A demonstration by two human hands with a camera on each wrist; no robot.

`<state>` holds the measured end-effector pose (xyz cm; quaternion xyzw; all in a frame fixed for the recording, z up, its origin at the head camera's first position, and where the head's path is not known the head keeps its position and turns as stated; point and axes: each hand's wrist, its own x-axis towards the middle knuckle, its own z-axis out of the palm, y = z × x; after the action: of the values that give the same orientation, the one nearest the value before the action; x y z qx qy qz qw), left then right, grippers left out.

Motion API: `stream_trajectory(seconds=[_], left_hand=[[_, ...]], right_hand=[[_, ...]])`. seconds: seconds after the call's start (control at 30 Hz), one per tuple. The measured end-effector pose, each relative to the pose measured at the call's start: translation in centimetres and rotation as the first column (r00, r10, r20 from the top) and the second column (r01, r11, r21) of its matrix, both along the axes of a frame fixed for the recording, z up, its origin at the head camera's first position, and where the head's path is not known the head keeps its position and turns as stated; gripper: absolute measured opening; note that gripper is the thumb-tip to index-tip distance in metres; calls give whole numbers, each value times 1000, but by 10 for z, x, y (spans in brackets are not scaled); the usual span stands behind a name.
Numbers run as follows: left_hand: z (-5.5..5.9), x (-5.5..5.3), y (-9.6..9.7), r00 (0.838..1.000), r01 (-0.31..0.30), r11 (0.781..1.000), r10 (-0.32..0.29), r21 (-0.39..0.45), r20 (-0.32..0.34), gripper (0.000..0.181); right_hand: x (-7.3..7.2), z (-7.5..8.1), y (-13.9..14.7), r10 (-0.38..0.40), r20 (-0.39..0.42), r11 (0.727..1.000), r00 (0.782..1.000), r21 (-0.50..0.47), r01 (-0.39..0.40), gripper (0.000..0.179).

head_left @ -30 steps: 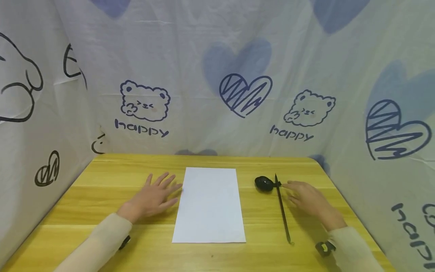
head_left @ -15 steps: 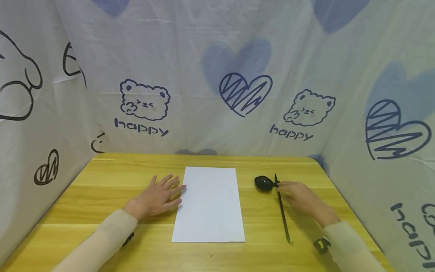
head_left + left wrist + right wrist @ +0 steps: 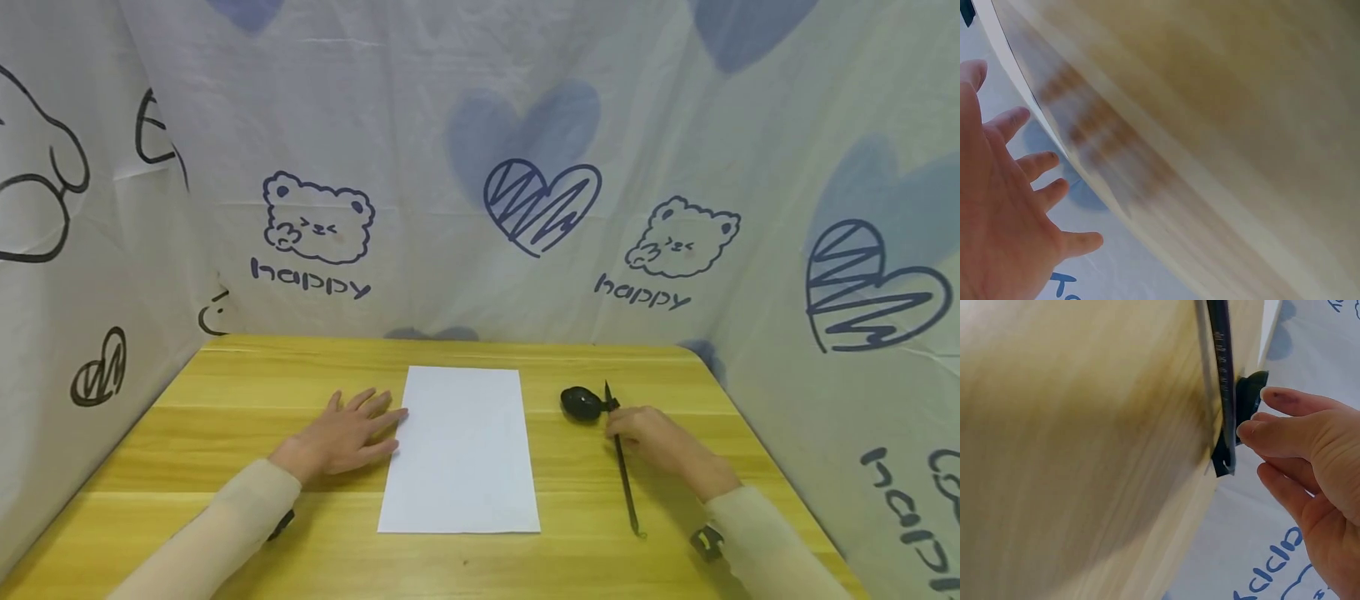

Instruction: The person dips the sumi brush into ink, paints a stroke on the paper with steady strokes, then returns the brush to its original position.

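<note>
In the head view, a dark writing brush (image 3: 625, 483) lies lengthwise to the right of a white sheet of paper (image 3: 461, 467). Its pointed far end rests over the stub of a black rounded dish (image 3: 581, 404). My right hand (image 3: 660, 437) has its fingertips right at the brush shaft, just below the dish. In the right wrist view, the thumb tip is beside the brush (image 3: 1225, 381), and the fingers are loosely bent. My left hand (image 3: 341, 437) is spread flat at the paper's left edge, its fingertips overlapping that edge; the left wrist view shows the fingers apart.
The wooden table (image 3: 300, 533) has a curtain (image 3: 427, 208) with bear and heart drawings behind it and on both sides. A black wrist strap (image 3: 707, 543) shows under the right sleeve (image 3: 757, 533).
My right hand has moved left onto the brush, then slightly down its shaft. My left hand has shifted slightly right onto the paper's edge. Brush, dish and paper stay put.
</note>
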<state>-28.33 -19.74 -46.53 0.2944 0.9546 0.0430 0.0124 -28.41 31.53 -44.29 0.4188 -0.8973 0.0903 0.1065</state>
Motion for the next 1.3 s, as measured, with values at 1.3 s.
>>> stream_trajectory(seconds=[1.3], left_hand=[[-1, 0, -2, 985, -49, 999, 48, -1, 168, 73]], right_hand=[[-7, -8, -7, 140, -144, 990, 980, 37, -136, 36]])
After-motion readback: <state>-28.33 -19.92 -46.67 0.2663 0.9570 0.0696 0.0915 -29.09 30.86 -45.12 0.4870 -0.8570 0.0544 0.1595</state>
